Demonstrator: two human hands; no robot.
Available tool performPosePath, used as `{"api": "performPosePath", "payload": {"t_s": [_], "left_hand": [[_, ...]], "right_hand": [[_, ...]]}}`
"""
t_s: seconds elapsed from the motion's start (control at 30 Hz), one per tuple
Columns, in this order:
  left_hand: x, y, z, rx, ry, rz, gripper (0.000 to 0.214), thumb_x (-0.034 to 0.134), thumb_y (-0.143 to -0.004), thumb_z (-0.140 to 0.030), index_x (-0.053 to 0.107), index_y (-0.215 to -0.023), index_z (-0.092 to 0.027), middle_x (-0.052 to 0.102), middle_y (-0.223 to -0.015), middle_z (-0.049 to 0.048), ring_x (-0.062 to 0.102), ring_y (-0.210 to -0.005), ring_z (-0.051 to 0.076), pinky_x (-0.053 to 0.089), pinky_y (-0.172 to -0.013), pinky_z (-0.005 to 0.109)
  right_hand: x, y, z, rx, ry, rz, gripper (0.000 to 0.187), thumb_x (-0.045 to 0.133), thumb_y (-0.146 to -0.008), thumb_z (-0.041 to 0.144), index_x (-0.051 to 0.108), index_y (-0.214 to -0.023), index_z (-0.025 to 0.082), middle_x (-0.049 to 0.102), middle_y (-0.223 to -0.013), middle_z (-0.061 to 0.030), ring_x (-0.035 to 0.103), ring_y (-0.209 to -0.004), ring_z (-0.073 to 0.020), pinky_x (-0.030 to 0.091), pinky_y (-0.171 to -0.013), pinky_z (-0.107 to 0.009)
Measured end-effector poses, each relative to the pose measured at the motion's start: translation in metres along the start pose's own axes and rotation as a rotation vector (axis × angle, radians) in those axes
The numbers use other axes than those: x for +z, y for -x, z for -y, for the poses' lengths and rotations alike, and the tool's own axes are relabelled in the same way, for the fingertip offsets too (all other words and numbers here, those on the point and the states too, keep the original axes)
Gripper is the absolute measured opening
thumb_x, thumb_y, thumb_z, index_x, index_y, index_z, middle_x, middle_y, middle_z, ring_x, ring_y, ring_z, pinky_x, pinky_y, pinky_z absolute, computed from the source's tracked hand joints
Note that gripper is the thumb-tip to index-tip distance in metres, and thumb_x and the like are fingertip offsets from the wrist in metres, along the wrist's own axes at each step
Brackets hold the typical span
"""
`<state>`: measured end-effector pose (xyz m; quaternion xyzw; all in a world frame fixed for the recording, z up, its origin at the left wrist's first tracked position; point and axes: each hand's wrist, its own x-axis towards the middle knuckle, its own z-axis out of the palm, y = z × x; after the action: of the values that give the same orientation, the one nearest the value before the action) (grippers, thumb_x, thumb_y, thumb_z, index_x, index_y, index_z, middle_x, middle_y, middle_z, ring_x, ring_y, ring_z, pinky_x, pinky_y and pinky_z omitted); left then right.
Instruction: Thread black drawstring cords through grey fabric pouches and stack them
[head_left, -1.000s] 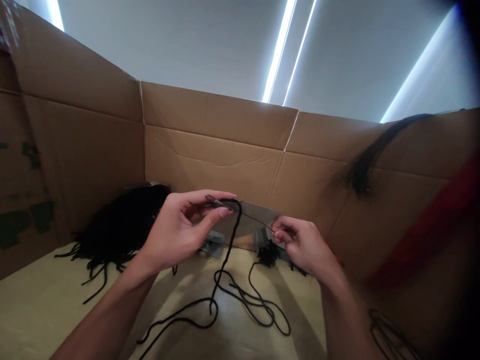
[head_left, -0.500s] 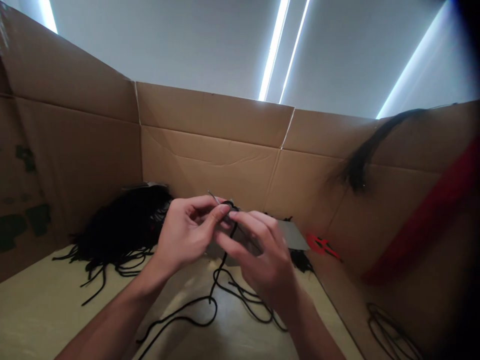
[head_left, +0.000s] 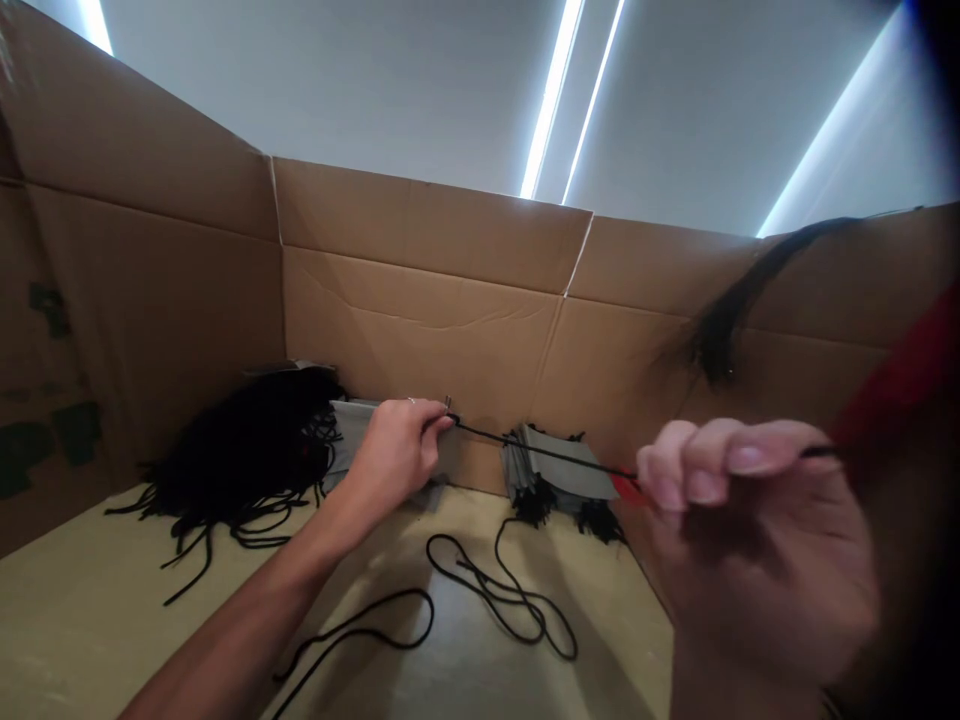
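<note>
A black cord [head_left: 540, 451] is stretched taut between my two hands. My left hand [head_left: 405, 445] pinches its far end, where a small dark loop or knot shows at the fingertips. Just above that thumb and finger pokes the tip of a thin metal piece [head_left: 448, 403]; the rest of it is hidden. Closed around the cord on the right side, my right hand [head_left: 757, 540] is near the camera, and a short bit of cord comes out past its fingers. More loose black cord [head_left: 487, 590] lies in loops on the pale tabletop below.
A heap of black cords [head_left: 240, 450] sits at left. Grey cards [head_left: 352, 425] stand behind my left hand, and a stack of grey cards [head_left: 562, 465] with black cord ends lies right of centre. Cardboard walls [head_left: 420, 290] enclose the table [head_left: 360, 660]. A black fibre bundle [head_left: 716, 340] hangs at right.
My right hand has moved away from my left, rightward and towards the camera, pulling the cord taut. The left hand stays near the same spot, still pinching.
</note>
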<state>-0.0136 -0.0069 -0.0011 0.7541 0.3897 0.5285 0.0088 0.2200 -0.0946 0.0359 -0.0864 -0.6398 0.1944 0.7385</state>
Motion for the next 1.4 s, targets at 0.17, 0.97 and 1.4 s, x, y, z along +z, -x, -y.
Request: {"api": "performPosePath", "payload": {"t_s": [0.17,0.97,1.4], "left_hand": [[-0.003,0.004,-0.009,0.022,0.047,0.122,0.028,0.059,-0.095,-0.017,0.071,-0.070,-0.017,0.070,-0.063,0.0036,0.058,-0.057,0.015,0.037,-0.059,0.028],[-0.007,0.020,-0.040,0.102,0.367,0.262,0.025,0.063,-0.104,-0.017,0.076,-0.083,-0.017,0.075,-0.081,0.0016,0.063,-0.074,0.015,0.043,-0.070,0.029],[0.007,0.027,-0.050,0.335,0.095,-0.055,0.023,0.058,-0.101,-0.005,0.069,-0.084,-0.015,0.067,-0.074,0.0003,0.058,-0.064,0.012,0.044,-0.062,0.024]], "right_hand": [[-0.006,0.004,-0.004,-0.039,0.535,0.049,0.018,0.065,-0.106,0.024,0.082,-0.108,0.030,0.070,-0.081,-0.0008,0.061,-0.070,-0.0165,0.049,-0.063,-0.032],[0.020,0.013,-0.026,-0.130,0.794,0.292,0.015,0.072,-0.099,0.010,0.083,-0.105,0.016,0.077,-0.091,-0.0035,0.070,-0.084,-0.0139,0.058,-0.078,-0.029],[0.029,0.021,-0.032,-0.111,0.782,0.296,0.026,0.062,-0.105,0.013,0.081,-0.122,0.012,0.074,-0.105,-0.0094,0.068,-0.095,-0.0179,0.058,-0.083,-0.033]]}}
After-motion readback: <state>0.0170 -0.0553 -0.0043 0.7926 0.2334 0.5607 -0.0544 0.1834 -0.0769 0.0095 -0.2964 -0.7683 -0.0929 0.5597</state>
